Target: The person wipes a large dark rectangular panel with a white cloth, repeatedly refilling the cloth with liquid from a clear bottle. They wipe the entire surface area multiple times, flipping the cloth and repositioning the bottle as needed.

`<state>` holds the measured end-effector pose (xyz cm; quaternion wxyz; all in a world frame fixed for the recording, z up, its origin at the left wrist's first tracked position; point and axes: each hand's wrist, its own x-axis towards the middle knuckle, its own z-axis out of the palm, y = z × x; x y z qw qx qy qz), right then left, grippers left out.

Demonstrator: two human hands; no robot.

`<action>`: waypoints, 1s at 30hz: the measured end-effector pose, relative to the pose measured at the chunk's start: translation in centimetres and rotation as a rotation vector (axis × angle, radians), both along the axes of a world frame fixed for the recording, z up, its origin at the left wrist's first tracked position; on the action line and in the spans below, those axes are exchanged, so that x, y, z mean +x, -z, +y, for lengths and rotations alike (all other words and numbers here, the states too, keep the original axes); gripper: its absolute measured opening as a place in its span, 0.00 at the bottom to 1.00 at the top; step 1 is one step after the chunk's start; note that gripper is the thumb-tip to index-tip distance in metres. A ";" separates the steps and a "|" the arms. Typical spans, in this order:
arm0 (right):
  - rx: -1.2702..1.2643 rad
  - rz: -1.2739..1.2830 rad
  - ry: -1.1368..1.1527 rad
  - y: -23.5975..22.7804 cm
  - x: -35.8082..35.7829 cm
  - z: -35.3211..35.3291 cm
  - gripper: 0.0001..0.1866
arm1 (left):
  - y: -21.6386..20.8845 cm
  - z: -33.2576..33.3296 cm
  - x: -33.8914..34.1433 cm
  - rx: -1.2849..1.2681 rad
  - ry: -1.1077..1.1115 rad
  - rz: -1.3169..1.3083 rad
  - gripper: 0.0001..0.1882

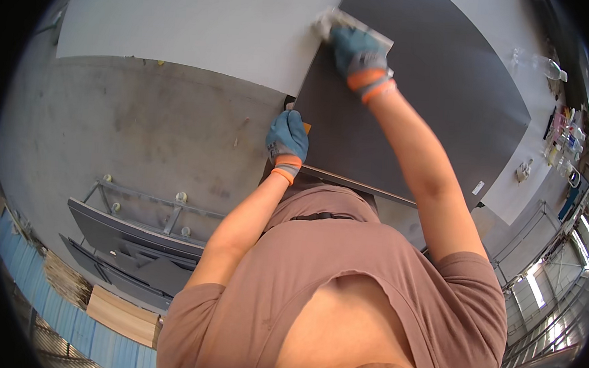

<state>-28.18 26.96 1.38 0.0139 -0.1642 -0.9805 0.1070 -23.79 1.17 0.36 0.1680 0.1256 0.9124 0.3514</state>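
Note:
A large dark grey panel [420, 117] lies flat in front of me. My right hand [358, 51], in a blue-grey glove with an orange cuff, is closed on a crumpled whitish cloth [331, 19] at the panel's left edge. A pale flat strip [381, 39] of it shows past the knuckles; motion blurs the hand slightly. Lower left, my left hand [287, 135], gloved alike, is closed beside the panel's near left corner. A small flat yellow-orange piece [307, 127] sticks out from its fingers; the rest is hidden.
A white surface [203, 26] extends left of the panel. At the right stand a clear plastic bottle [550, 68] and several small bottles [570, 140], near a crumpled rag [524, 171]. A wheeled metal rack [175, 210] with dark panels [130, 231] stands on the floor [170, 116] behind left.

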 end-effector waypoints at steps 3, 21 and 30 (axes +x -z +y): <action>-0.031 0.142 0.141 -0.5 -3.5 4.0 0.07 | 0.0 0.4 0.1 0.038 -0.024 0.046 0.21; 0.079 -0.015 0.215 -1.1 -4.3 9.0 0.09 | -0.6 0.2 -0.6 -0.026 -0.050 -0.182 0.26; 0.224 -0.003 0.411 -1.1 5.9 0.0 0.08 | 2.7 -1.4 -0.9 0.555 -0.415 -0.593 0.24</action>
